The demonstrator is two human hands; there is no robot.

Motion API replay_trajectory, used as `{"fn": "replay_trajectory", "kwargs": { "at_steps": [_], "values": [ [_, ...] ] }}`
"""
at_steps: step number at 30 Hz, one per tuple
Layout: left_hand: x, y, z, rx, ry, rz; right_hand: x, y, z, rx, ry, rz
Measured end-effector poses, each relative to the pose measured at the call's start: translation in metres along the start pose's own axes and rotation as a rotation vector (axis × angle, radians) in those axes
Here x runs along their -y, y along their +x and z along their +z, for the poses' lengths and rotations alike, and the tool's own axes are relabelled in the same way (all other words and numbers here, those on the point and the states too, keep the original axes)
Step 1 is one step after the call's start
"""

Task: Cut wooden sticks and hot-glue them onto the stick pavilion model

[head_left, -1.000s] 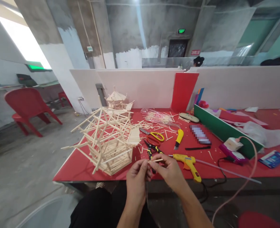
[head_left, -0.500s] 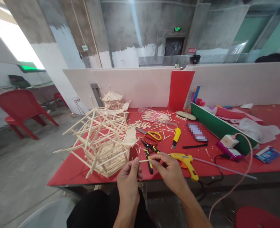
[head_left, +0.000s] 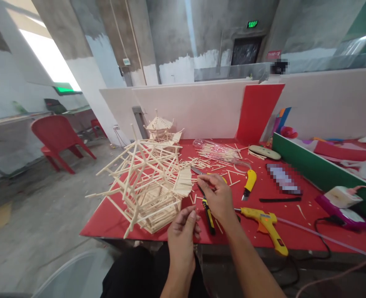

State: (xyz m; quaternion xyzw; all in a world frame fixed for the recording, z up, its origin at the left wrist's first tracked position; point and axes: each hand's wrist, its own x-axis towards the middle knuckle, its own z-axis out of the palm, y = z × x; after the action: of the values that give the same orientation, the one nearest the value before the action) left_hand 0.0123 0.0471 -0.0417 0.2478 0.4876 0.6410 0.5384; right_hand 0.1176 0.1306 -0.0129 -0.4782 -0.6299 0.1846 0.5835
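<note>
The one camera sits on the person's head, above the dark-clad knees (head_left: 128, 269), and faces forward and down across the red table (head_left: 108, 221). The left hand (head_left: 183, 231) and right hand (head_left: 219, 196) appear close, below the middle of the view. The wide view spans the table's depth to the pale partition (head_left: 189, 111), reaches over it to the distant exit sign (head_left: 252, 24), and takes in a red chair (head_left: 57, 134) leftward.
</note>
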Motion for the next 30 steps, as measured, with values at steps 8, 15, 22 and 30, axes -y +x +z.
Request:
{"fn": "replay_trajectory", "kwargs": {
  "at_steps": [8,15,22,30],
  "values": [
    [0.0032,0.0014,-0.0043,-0.007,0.004,-0.019,-0.0086,-0.0002,0.0068,0.025,-0.029,-0.005],
    [0.0047,0.0009,-0.0062,-0.015,0.004,-0.024,-0.0054,-0.0026,0.0059,0.061,-0.037,-0.023],
    [0.0027,-0.0008,-0.0062,-0.018,-0.002,-0.033,-0.0036,0.0007,0.0057,0.078,-0.082,-0.078],
    [0.0019,-0.0018,-0.0066,-0.012,0.0,-0.042,-0.0072,0.0017,0.0075,0.096,-0.099,-0.083]
  ]
}}
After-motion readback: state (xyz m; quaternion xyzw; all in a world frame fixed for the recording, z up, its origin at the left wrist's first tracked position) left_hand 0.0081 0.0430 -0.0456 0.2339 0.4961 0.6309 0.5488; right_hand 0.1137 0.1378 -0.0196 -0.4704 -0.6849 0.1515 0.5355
